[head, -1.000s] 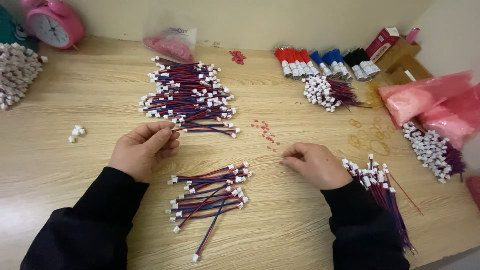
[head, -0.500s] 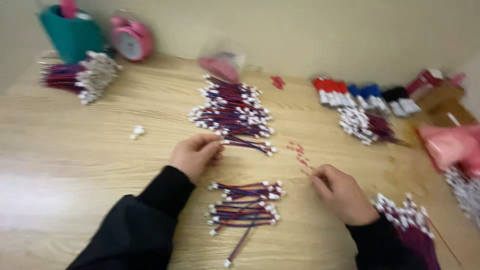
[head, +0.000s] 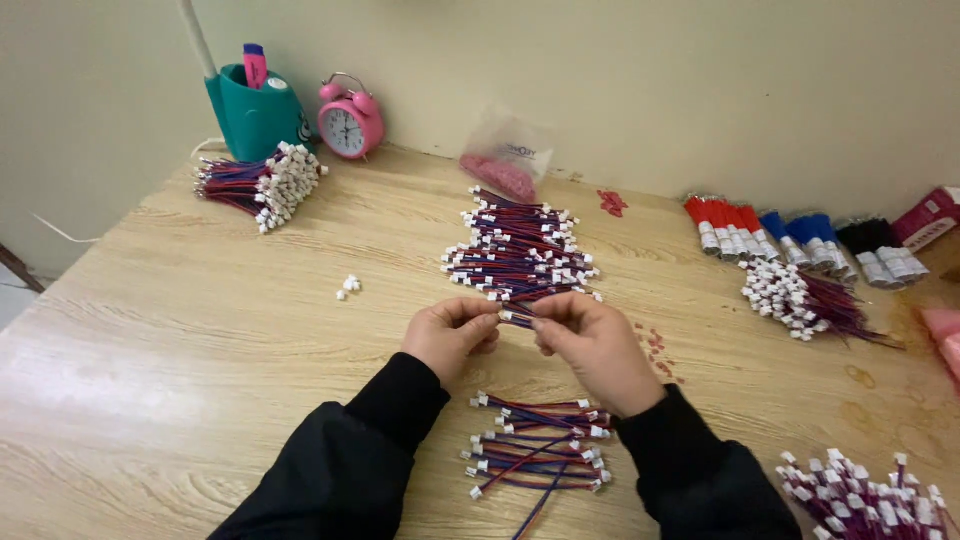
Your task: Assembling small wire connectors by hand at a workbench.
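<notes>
Both hands, left hand [head: 450, 335] and right hand [head: 590, 345], pinch one thin red-blue wire [head: 515, 317] closed.

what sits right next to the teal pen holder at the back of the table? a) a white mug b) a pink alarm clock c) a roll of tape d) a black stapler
b: the pink alarm clock stands against the wall just right of the teal pen holder, behind a bundle of red and blue wires; no stapler, mug or tape roll shows there.
</notes>
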